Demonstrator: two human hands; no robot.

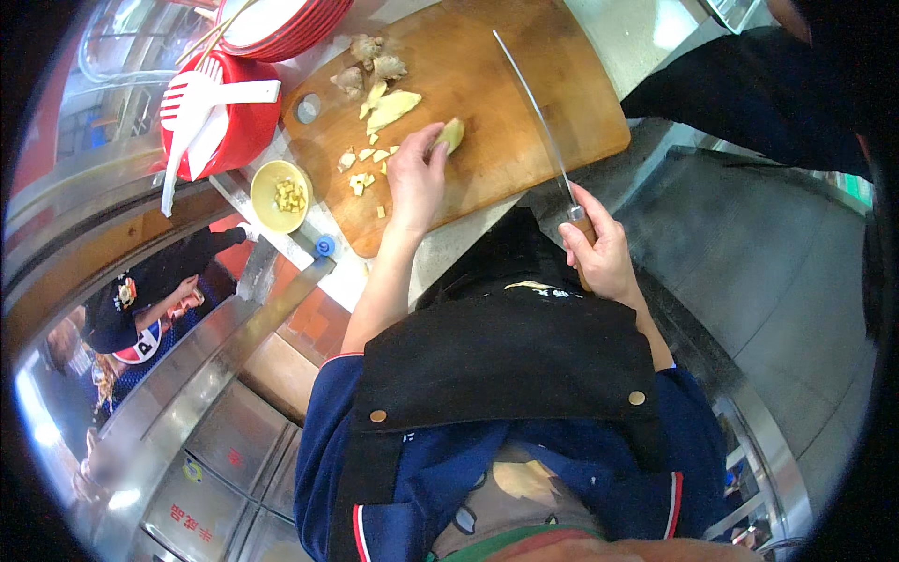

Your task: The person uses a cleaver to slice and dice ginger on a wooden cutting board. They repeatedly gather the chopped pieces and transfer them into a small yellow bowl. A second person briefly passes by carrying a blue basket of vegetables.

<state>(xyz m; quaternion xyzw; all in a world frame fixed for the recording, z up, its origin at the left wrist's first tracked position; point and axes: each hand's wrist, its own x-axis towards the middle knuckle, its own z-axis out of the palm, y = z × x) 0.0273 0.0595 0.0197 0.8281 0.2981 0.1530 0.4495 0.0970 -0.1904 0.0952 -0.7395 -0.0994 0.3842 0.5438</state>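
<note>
Between the fingertips of my left hand [418,168] is a peeled piece of ginger [451,135], held over a wooden cutting board [506,105]. My right hand [600,246] grips the wooden handle of a kitchen knife [541,116]. Its blade points away from me above the board's right part, seen nearly edge-on. Small diced ginger [361,184] lies scattered left of my left hand. Farther up are peeled ginger slices [392,110] and several unpeeled ginger knobs [366,50]. A pale yellow bowl [261,211] beside the board's left edge contains diced ginger.
A red container [263,133] with white plastic forks [189,105] stands at the left, near stacked red-rimmed plates [309,31] and chopsticks. A blue cap [325,245] sits by the counter corner. A dark-clothed person [751,98] stands close on the right; stainless cabinets [232,428] are lower left.
</note>
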